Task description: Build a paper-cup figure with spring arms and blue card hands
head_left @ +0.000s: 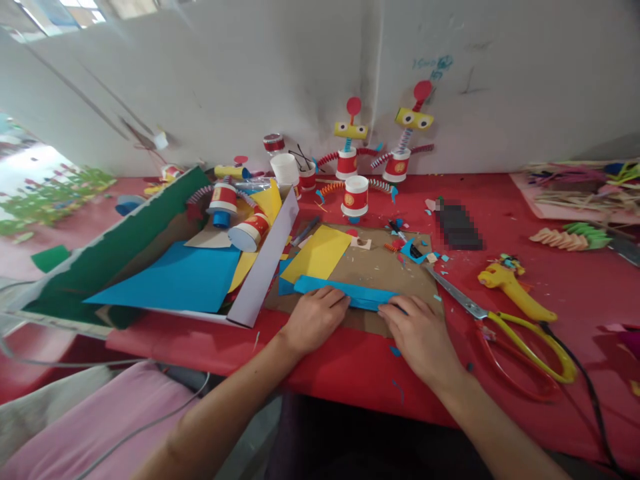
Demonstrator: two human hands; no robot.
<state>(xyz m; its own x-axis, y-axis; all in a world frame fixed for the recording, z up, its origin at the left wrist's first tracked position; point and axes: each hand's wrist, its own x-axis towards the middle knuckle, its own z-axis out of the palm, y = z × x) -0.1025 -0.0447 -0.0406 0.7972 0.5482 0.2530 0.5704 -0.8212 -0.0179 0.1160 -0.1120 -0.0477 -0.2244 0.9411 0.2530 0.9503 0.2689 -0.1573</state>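
Head cam — L hand (pixel 317 317) + R hand (pixel 417 333) — both curled, holding blue paper strip (pixel 363 294) over cardbd (pixel 383 270).

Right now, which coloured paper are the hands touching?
The long blue strip at the left hand and right hand; the yellow sheet beyond it and wide blue sheet in the box are untouched.

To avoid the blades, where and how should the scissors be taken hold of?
Probably by the handle loops, with the right hand leaving the blue paper and coming from the near right. The scissors lie flat, blades pointing away and left, loops spread toward that side. The black cord of the glue gun runs close by.
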